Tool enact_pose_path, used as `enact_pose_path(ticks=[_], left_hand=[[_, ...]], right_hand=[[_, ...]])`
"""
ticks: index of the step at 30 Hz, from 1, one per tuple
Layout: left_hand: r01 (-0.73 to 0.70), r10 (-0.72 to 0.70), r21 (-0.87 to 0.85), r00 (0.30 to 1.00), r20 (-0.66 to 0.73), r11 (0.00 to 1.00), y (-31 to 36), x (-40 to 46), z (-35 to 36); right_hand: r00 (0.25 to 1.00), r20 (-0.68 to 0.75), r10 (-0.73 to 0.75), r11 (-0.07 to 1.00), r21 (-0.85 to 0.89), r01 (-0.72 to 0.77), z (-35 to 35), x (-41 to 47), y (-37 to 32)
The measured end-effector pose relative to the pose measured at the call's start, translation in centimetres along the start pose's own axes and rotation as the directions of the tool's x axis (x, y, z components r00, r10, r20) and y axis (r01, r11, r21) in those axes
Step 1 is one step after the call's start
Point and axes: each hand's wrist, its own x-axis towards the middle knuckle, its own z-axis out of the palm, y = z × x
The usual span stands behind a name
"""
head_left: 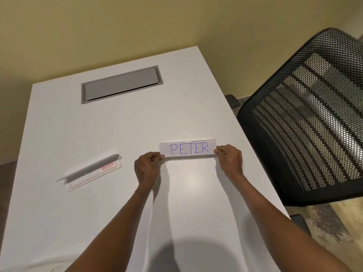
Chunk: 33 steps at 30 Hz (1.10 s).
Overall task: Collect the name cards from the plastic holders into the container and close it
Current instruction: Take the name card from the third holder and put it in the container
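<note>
Seen from the head camera, a person's left hand and right hand pinch opposite ends of a clear plastic holder standing upright on a white table. Inside it sits one name card lettered "PETER" in blue. A second holder, one of two in view, lies tipped over to the left, well apart, showing only a red-printed label. A grey hatch is set into the tabletop; one black mesh chair stands at right.
</note>
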Motion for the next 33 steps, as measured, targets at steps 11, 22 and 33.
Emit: enact_pose_path(ticks=[11, 22, 33], left_hand=[[-0.106, 0.093, 0.223, 0.993, 0.068, 0.969, -1.8, 0.1, 0.3], [-0.086, 0.070, 0.172, 0.993, 0.099, 0.981, -2.1, 0.1, 0.2], [-0.407, 0.393, 0.230, 0.913, 0.105, 0.884, -1.0, -0.3, -2.1]], right_hand=[[0.999, 0.054, 0.005, 0.999, -0.051, -0.002, 1.1, -0.2, 1.7], [0.995, 0.099, 0.000, 0.994, -0.105, 0.011, 0.9, -0.5, 1.6], [0.972, 0.121, -0.202, 0.963, -0.156, 0.219, -0.8, -0.5, 1.1]])
